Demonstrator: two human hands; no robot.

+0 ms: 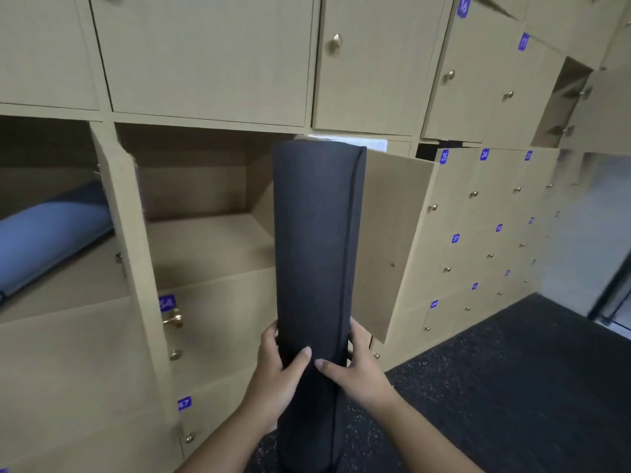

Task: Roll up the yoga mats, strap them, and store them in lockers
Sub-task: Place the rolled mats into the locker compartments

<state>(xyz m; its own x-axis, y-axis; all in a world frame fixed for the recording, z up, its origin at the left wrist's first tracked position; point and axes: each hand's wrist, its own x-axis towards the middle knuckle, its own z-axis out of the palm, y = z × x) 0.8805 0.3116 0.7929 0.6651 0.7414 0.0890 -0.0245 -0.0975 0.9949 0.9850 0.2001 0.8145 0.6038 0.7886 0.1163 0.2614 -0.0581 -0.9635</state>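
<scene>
A rolled black yoga mat stands lengthwise in front of me, its far end level with the top of an open locker. My left hand grips the roll's left side and my right hand grips its right side, thumbs nearly meeting on the front. No strap shows on the roll. The locker's door swings open to the right, just behind the mat. A rolled blue mat lies inside the open locker on the left.
Tan lockers with brass knobs and blue number tags fill the wall. Another door stands open at the upper right. Dark speckled flooring stretches to the right, towards a doorway.
</scene>
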